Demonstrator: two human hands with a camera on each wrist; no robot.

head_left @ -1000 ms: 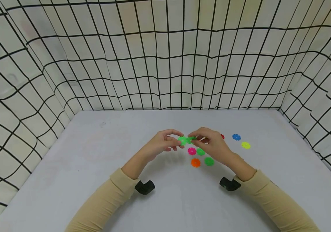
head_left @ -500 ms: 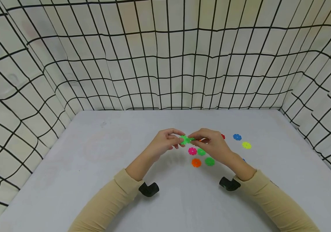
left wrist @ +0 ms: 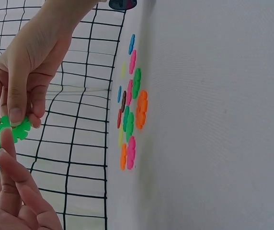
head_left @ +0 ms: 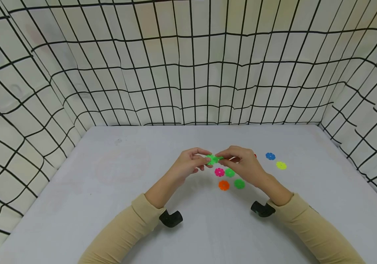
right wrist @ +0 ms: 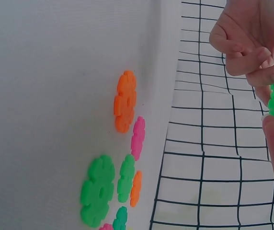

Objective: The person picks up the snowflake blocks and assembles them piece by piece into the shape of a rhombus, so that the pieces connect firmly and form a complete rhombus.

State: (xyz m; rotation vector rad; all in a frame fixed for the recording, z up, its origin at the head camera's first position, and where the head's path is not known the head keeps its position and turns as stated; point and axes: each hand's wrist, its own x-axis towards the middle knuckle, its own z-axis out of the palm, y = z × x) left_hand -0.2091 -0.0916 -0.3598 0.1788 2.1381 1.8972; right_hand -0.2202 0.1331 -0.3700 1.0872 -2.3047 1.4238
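In the head view, the left hand (head_left: 190,164) and right hand (head_left: 242,163), thumb and fingers drawn close, each pinch one of two bright green, flower-shaped plastic discs (head_left: 212,160), raised above the white tabletop (head_left: 109,183). Just below lie a pink notched disc (head_left: 219,172) and an orange notched disc (head_left: 223,185).

In the left wrist view, the right hand's thumb presses a green disc's face, near the left fingertips (left wrist: 6,139).

In the right wrist view, the green discs touch, the left hand's other fingers folded inward.
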